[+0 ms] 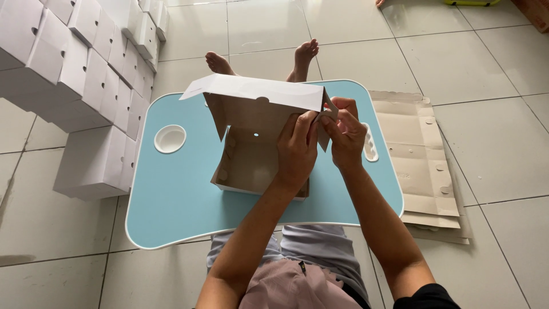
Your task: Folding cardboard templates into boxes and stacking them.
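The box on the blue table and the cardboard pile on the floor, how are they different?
The box stands folded up with its lid open; the cardboard pile lies flat. The box is on the blue table, gripped by the left hand and right hand; nobody touches the pile on the floor. Both show brown insides.

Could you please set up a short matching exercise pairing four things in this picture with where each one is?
Things:
1. half-folded white cardboard box
2. stack of finished white boxes
3. pile of flat brown cardboard blanks
4. round white cup recess

Places:
A. on the floor right of the light blue lap table
B. held by both hands
C. set into the table's left side
D. on the floor to the left

Pairs: 1-B, 2-D, 3-A, 4-C
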